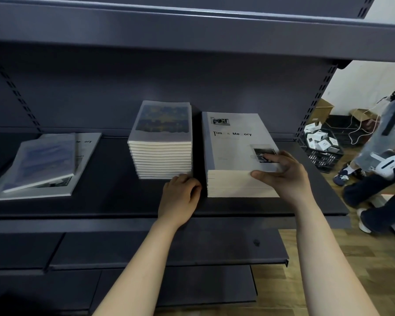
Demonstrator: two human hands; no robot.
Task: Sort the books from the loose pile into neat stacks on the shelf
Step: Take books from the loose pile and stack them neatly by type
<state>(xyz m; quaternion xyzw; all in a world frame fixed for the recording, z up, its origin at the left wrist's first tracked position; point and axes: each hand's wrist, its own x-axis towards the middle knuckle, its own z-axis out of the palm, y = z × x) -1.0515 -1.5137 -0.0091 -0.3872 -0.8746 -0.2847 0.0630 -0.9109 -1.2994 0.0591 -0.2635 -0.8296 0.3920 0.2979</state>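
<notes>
Two neat stacks stand on the dark shelf [114,201]. The left stack [161,142] has a blue-and-yellow patterned cover on top. The right stack [235,156] is topped by a grey "Time & Memory" book. My right hand [281,173] grips that stack's front right corner, fingers lying on the top cover and thumb against the page edges. My left hand [180,197] rests curled on the shelf in the gap between the two stacks, its fingers tucked against the right stack's lower left corner. At the far left lies a loose pile [43,165]: a blue-covered book tilted over a grey one.
Another shelf board [192,30] hangs overhead, and lower shelves [169,252] jut out below. To the right, past the shelf's end, a person crouches [379,179] on the wooden floor beside a black crate [322,147] of small white boxes.
</notes>
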